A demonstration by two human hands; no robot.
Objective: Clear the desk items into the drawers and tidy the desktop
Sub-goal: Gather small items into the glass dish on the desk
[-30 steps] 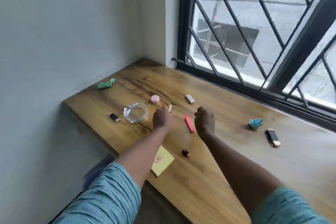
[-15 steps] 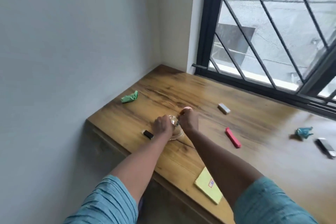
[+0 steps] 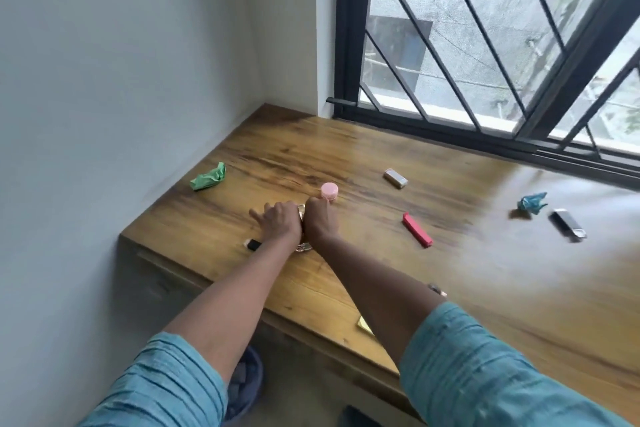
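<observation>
Glass dish (image 3: 303,247) mostly beneath the fingers (image 3: 318,206)

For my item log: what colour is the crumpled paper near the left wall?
The crumpled paper is green; head view.

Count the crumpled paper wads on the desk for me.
2. The green wad lies far left on the desk; the blue wad lies far right. More could be hidden from view.

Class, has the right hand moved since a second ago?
Yes. The right hand went left, from the long red bar to beside the small round pink jar.
</observation>
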